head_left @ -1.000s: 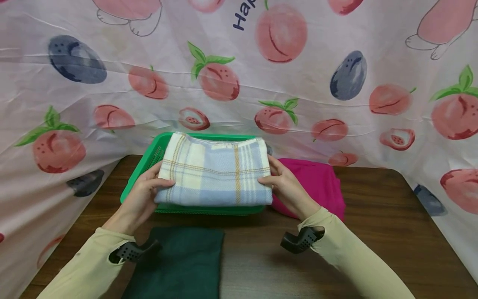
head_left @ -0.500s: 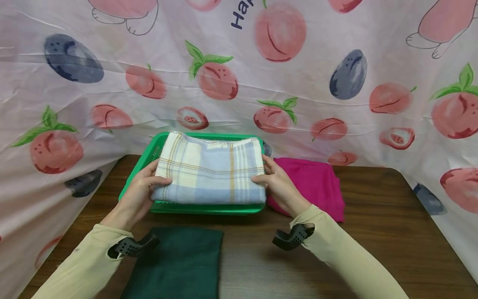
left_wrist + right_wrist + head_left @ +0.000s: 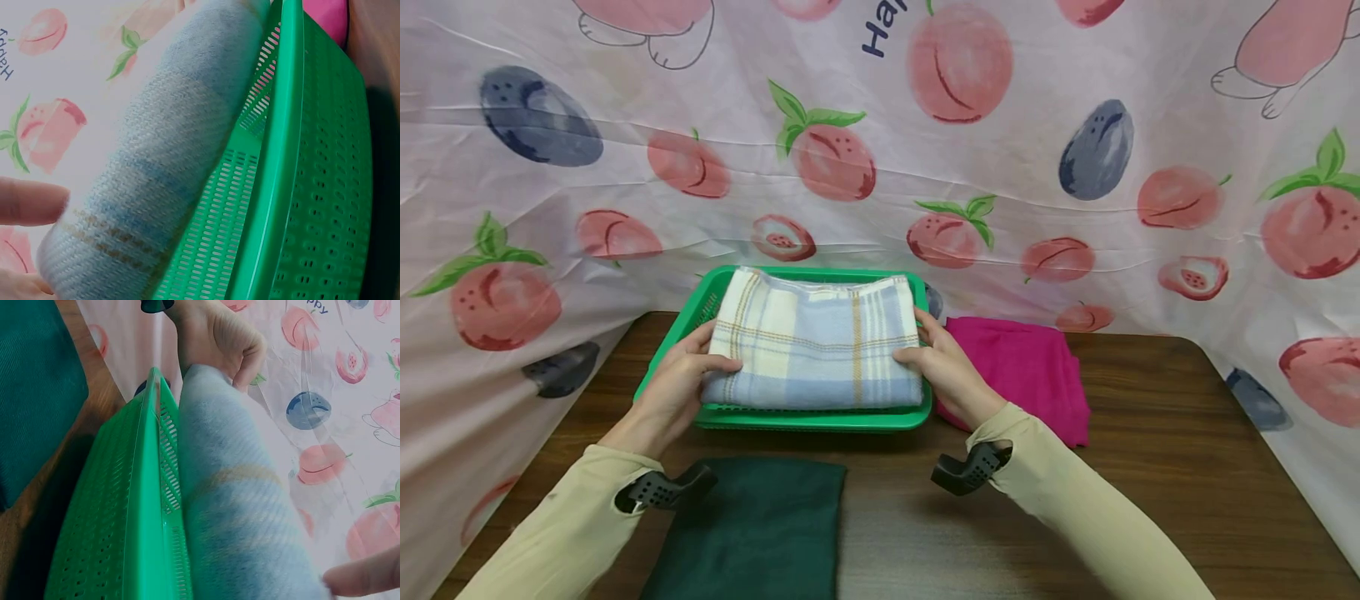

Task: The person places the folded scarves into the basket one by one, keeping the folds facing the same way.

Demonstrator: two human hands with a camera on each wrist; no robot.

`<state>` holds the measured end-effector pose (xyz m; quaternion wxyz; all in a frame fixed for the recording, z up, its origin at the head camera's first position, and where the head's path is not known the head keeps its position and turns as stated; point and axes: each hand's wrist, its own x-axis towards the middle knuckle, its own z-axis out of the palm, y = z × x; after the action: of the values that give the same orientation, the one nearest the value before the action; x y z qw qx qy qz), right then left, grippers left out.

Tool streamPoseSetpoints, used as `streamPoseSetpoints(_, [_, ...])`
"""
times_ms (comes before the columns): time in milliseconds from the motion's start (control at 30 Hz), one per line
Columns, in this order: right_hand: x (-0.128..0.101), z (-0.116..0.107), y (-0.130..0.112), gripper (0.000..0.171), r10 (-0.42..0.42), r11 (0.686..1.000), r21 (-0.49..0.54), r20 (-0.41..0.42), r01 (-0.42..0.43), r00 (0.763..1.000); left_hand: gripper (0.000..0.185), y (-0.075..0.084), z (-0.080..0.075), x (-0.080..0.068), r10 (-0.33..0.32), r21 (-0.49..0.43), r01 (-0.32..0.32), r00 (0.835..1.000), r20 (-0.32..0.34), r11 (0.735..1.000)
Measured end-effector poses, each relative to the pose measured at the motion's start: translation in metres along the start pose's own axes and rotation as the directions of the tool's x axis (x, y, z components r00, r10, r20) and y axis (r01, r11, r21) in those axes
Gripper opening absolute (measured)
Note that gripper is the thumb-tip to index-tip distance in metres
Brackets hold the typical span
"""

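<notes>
A folded plaid cloth (image 3: 816, 342) in pale blue, cream and mustard is held over the green plastic basket (image 3: 820, 421). The left hand (image 3: 681, 375) grips its left edge, thumb on top and fingers beneath. On the opposite edge, the right hand (image 3: 943, 362) pinches it the same way. Both wrist views show the folded edge of the cloth (image 3: 169, 131) beside the basket's rim (image 3: 150, 487). Perforated wall and floor of the basket (image 3: 215, 219) show under the cloth in the left wrist view, with a gap between them.
A folded dark green cloth (image 3: 760, 525) lies on the brown wooden table (image 3: 1150, 433) in front of the basket. To the basket's right is a folded magenta cloth (image 3: 1030, 375). A fruit-print curtain (image 3: 1000, 150) hangs behind the table.
Both hands have carried the plaid cloth slightly left, bringing it more squarely over the basket. More of the basket's right rim shows now. The grip of both hands looks unchanged.
</notes>
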<state>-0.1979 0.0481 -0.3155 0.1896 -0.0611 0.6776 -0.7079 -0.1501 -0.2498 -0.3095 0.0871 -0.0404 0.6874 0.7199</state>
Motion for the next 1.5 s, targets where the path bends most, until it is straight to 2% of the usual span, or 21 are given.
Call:
streamPoseSetpoints(167, [0.005, 0.005, 0.002, 0.071, 0.014, 1.0, -0.02, 0.01, -0.014, 1.0, 0.076, -0.001, -0.003, 0.005, -0.051, 0.081, 0.053, 0.999, -0.018, 0.995])
streamPoseSetpoints(300, [0.008, 0.009, 0.003, 0.069, 0.039, 0.998, -0.044, 0.017, -0.039, 0.999, 0.075, -0.002, -0.005, 0.01, -0.074, 0.185, 0.082, 0.996, -0.045, 0.979])
streamPoseSetpoints(533, [0.013, 0.013, 0.005, 0.066, 0.102, 0.991, -0.086, -0.008, -0.103, 0.995, 0.076, -0.005, -0.006, 0.018, -0.082, 0.287, 0.096, 0.995, -0.059, 0.953])
streamPoseSetpoints(800, [0.022, 0.015, 0.006, 0.058, 0.116, 0.986, -0.123, 0.007, -0.114, 0.993, 0.074, -0.008, -0.008, 0.024, -0.099, 0.394, 0.112, 0.994, -0.051, 0.912])
streamPoseSetpoints(967, [0.026, 0.017, 0.006, 0.056, 0.149, 0.981, -0.129, -0.001, -0.148, 0.989, 0.072, -0.008, -0.007, 0.026, -0.123, 0.412, 0.131, 0.991, -0.046, 0.902])
streamPoseSetpoints(1367, [0.034, 0.022, 0.011, 0.045, 0.19, 0.975, -0.108, -0.044, -0.194, 0.981, 0.073, -0.011, -0.005, 0.031, -0.117, 0.442, 0.138, 0.99, -0.075, 0.886])
streamPoseSetpoints(1500, [0.037, 0.024, 0.014, 0.042, 0.205, 0.972, -0.104, -0.052, -0.21, 0.977, 0.072, -0.013, -0.005, 0.031, -0.118, 0.507, 0.149, 0.989, -0.093, 0.849])
